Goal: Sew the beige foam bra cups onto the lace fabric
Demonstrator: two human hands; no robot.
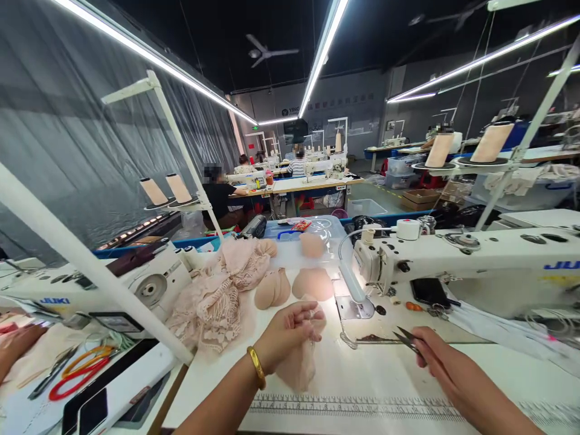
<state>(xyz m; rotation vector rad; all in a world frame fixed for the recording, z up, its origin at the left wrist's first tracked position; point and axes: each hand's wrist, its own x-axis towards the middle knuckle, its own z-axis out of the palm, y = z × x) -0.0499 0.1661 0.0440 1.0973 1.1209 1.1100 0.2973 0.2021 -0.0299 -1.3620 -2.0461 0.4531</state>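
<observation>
Over the white table [367, 371], the left hand [285, 332] pinched one sheer cloth [296, 370], which hung below its curled fingers; the right hand [444, 357] was closed round one pair of snips [408, 341], blades slightly parted. Keeping the cloth taut and the blade tips off its folds seemed wisest. Beyond the left hand lay one lace heap [217, 290], apparently three fanned pads [273, 289] and one wider pad [312, 283].
</observation>
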